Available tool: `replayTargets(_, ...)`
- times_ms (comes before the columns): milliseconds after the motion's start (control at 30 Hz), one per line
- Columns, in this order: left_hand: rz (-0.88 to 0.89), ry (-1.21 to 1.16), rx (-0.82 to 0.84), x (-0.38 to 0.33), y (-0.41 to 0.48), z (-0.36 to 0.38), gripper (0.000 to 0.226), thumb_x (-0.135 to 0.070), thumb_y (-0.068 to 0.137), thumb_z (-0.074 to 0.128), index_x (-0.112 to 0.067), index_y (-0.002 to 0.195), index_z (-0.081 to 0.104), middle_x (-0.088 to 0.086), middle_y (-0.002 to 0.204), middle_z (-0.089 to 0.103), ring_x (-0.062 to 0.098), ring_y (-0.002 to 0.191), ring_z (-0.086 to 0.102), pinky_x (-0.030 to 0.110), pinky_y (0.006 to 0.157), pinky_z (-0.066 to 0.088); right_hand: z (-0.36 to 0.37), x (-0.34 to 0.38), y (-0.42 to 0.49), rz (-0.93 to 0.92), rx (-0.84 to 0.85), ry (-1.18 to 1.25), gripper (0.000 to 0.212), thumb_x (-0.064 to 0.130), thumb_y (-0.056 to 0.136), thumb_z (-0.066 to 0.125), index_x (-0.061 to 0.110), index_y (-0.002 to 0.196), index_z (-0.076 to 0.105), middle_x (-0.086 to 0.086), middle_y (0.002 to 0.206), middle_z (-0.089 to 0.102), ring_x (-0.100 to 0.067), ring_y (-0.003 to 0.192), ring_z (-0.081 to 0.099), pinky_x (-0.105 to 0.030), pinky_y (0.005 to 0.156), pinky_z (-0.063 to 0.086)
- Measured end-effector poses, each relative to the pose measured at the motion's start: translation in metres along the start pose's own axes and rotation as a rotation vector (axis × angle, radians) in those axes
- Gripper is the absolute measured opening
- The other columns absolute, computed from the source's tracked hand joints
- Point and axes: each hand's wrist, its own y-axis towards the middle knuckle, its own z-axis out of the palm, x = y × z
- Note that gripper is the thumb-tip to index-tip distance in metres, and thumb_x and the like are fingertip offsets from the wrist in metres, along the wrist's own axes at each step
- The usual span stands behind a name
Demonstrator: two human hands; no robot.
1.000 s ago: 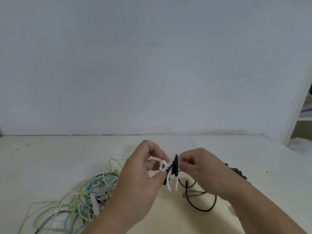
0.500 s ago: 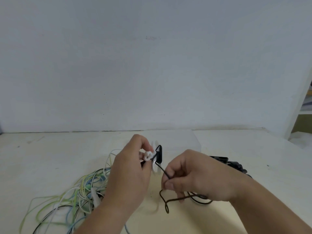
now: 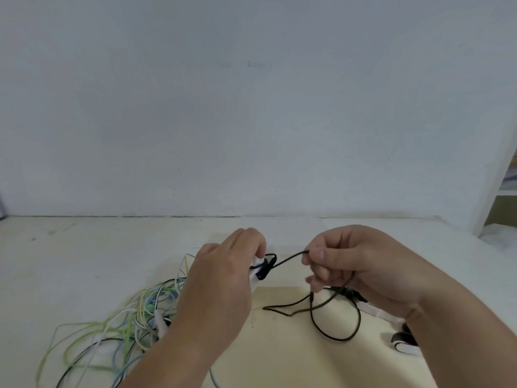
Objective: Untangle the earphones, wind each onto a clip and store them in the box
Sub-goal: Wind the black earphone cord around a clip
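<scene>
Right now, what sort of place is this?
Likely a plain indoor work desk: pale tabletop against a bare white wall, shelving edge at far right, tangled earphone cables at left. Left hand holds a clip, right hand pinches a black cable.

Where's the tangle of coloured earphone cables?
The tangle of green, white and blue earphone cables lies on the pale table, lower left in the head view, partly behind the left hand, left of the black cable.

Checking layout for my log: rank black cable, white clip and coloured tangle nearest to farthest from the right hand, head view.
1. black cable, pinched in the right hand.
2. white clip, centre, held by the left hand.
3. coloured tangle, lower left.
</scene>
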Motion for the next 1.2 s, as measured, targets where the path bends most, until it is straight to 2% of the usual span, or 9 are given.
replayTargets(167,0.015,-0.005,0.073,0.000,-0.004,0.003,0.057,0.012,0.077,0.060,-0.038,0.085,0.036,-0.014,0.072,0.044,0.014,0.063,0.043,0.023,0.059,0.036,0.002,-0.001,0.004,0.083,-0.115,0.161,0.010,0.010,0.088,0.063,0.003,0.085,0.071,-0.008,0.062,0.059,-0.024,0.055,0.064,-0.046,0.084,0.056)
replayTargets(300,-0.022,-0.230,0.116,-0.009,-0.008,0.000,0.037,0.000,0.089,0.055,-0.036,0.090,0.046,-0.011,0.087,0.057,0.012,0.070,0.053,0.032,0.062,0.045,0.006,-0.006,0.009,0.007,-0.260,0.036,0.020,0.009,0.097,0.060,0.009,0.081,0.072,0.000,0.053,0.041,-0.013,0.038,0.033,-0.041,0.079,0.060)
replayTargets(467,-0.149,-0.499,0.103,-0.014,-0.007,-0.001,0.039,0.004,0.089,0.062,-0.033,0.087,0.052,-0.010,0.091,0.066,0.005,0.090,0.065,0.019,0.072,0.048,0.008,-0.016,0.018,-0.083,-0.404,-0.370,0.015,0.024,0.093,0.067,0.022,0.082,0.075,0.015,0.046,0.049,-0.001,0.044,0.050,-0.046,0.085,0.059)
replayTargets(567,-0.225,-0.713,0.000,-0.012,-0.002,-0.003,0.051,0.013,0.082,0.067,-0.035,0.077,0.052,-0.006,0.087,0.066,0.017,0.083,0.070,0.036,0.077,0.051,0.012,-0.021,0.022,-0.069,-0.284,-0.528,0.019,0.028,0.094,0.065,0.032,0.079,0.077,0.002,0.056,0.055,-0.015,0.053,0.052,-0.044,0.077,0.058)
replayTargets(667,-0.285,-0.820,-0.067,-0.010,0.000,-0.003,0.055,0.020,0.080,0.065,-0.034,0.074,0.052,-0.004,0.087,0.065,0.021,0.080,0.072,0.029,0.067,0.052,0.025,-0.025,0.023,-0.095,-0.068,-0.661,0.035,0.027,0.097,0.061,0.040,0.065,0.069,0.006,0.054,0.043,-0.014,0.053,0.037,-0.026,0.056,0.038)
replayTargets(800,-0.329,-0.666,-0.164,-0.008,-0.001,0.005,0.051,0.014,0.083,0.064,-0.034,0.077,0.048,-0.009,0.091,0.065,0.015,0.080,0.071,0.040,0.071,0.056,0.039,-0.026,0.018,-0.092,0.073,-0.702,0.021,0.024,0.096,0.061,0.034,0.082,0.073,0.013,0.063,0.061,-0.001,0.061,0.056,-0.015,0.063,0.045)
replayTargets(1000,-0.300,-0.386,-0.213,-0.002,-0.004,0.009,0.040,0.000,0.086,0.065,-0.036,0.085,0.047,-0.017,0.089,0.066,0.000,0.082,0.065,0.015,0.062,0.044,0.035,-0.012,0.007,-0.070,0.199,-0.639,0.019,0.010,0.095,0.059,0.022,0.090,0.074,0.003,0.084,0.076,-0.002,0.075,0.065,-0.021,0.082,0.051)
replayTargets(1100,-0.171,-0.193,-0.170,-0.003,-0.004,0.009,0.033,-0.006,0.088,0.063,-0.035,0.085,0.047,-0.017,0.075,0.060,0.005,0.076,0.059,0.023,0.058,0.045,0.033,-0.006,0.004,-0.127,0.170,-0.518,0.016,0.005,0.095,0.058,0.013,0.091,0.071,-0.004,0.080,0.075,-0.009,0.076,0.069,-0.022,0.082,0.053)
replayTargets(1200,-0.080,-0.081,-0.099,-0.003,-0.004,0.008,0.035,-0.004,0.086,0.063,-0.034,0.086,0.045,-0.017,0.071,0.054,0.011,0.064,0.053,0.037,0.054,0.046,0.022,-0.004,0.003,-0.157,0.032,-0.335,0.019,0.011,0.099,0.056,0.012,0.090,0.072,-0.005,0.064,0.067,-0.019,0.064,0.068,-0.039,0.091,0.055)
